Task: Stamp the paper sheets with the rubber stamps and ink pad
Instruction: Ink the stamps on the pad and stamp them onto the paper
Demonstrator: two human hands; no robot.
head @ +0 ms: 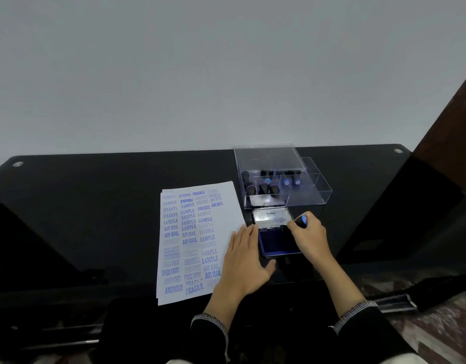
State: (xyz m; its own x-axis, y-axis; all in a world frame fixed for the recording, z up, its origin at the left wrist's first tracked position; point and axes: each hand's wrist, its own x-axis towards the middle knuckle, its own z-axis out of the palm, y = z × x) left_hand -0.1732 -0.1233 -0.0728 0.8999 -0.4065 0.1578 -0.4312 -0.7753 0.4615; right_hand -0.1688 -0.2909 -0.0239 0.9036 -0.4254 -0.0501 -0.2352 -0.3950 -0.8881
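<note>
Right hand (309,239) grips a rubber stamp (302,221), blue cap up, over the open ink pad (278,244). Left hand (243,261) flat, fingers straight, resting on the pad's near-left edge. Stamped paper sheets (192,240) just left of that hand on the tabletop (95,206); stamp box (279,177) just beyond the right hand.

On the counter (95,206): paper sheets (195,232) stacked left of centre. Just right of them, ink pad (278,244), lid (271,218) raised at its far edge. Behind the pad, clear box (279,177) with rubber stamps (263,189) inside. Left hand (246,261) flat across the sheets' right edge, beside the pad. Right hand (309,236) over the pad, grip around a stamp (302,221).
</note>
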